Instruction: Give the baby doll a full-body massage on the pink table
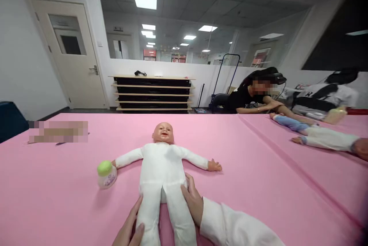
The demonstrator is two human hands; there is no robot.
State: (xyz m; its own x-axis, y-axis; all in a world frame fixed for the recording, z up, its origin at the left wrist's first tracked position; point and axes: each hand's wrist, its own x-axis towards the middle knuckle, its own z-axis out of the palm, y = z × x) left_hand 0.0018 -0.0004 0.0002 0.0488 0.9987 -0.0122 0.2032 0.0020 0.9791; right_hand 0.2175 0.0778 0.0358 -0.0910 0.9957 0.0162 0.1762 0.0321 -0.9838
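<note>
A baby doll (pixel 162 165) with a white cloth body lies face up on the pink-covered table, arms spread and head away from me. My left hand (pixel 130 225) is at the outer side of the doll's leg on the left, thumb resting over it. Around the upper thigh and hip on the other side, my right hand (pixel 193 199) has its thumb on top and fingers along the edge. A jar (pixel 107 179) with a green lid stands by the doll's hand on the left.
The pink table cover (pixel 247 169) has a raised seam on the right. Beyond it lies another doll (pixel 327 136), with a person (pixel 244 94) leaning over the table there. A blurred-out item (pixel 59 131) lies at the left. Behind are a low shelf (pixel 152 94) and a door (pixel 67 52).
</note>
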